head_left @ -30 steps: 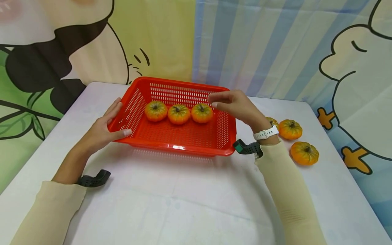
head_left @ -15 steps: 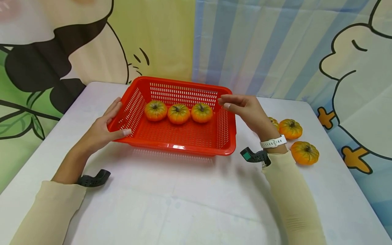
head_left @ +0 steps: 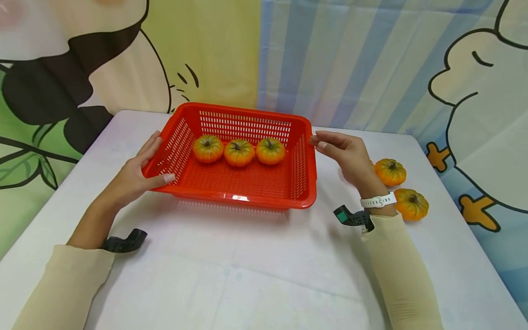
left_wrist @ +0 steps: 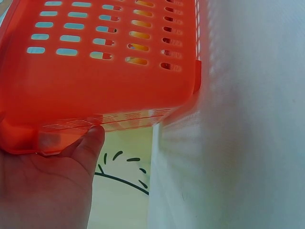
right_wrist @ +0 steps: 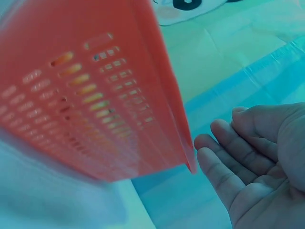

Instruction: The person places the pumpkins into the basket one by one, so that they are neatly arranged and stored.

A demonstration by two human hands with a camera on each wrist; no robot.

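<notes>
A red plastic basket (head_left: pixel 206 196) with slotted walls stands toward the back of the table. Three small orange pumpkins sit in a row inside it: a left one (head_left: pixel 208 149), a middle one (head_left: pixel 239 152) and a right one (head_left: pixel 270 151). My left hand (head_left: pixel 132 176) holds the basket's left end, thumb over the rim and fingers along the outside. In the left wrist view, that hand (left_wrist: pixel 52 186) reaches under the rim. Beside the right rim, my right hand (head_left: pixel 350 156) holds nothing, its fingers loosely bent; the right wrist view shows its fingertips (right_wrist: pixel 205 155) close to the rim.
To the right of the basket, more orange pumpkins lie on the white table (head_left: pixel 231 275): one at the back (head_left: pixel 390 172), one nearer (head_left: pixel 411 205), and another mostly hidden behind my right hand. A cartoon-printed curtain (head_left: pixel 321 55) hangs behind the table.
My right hand has moved from above the basket's right part, out to the right and slightly down, to beside its right rim. The left hand keeps its hold; the pumpkins stay in place.
</notes>
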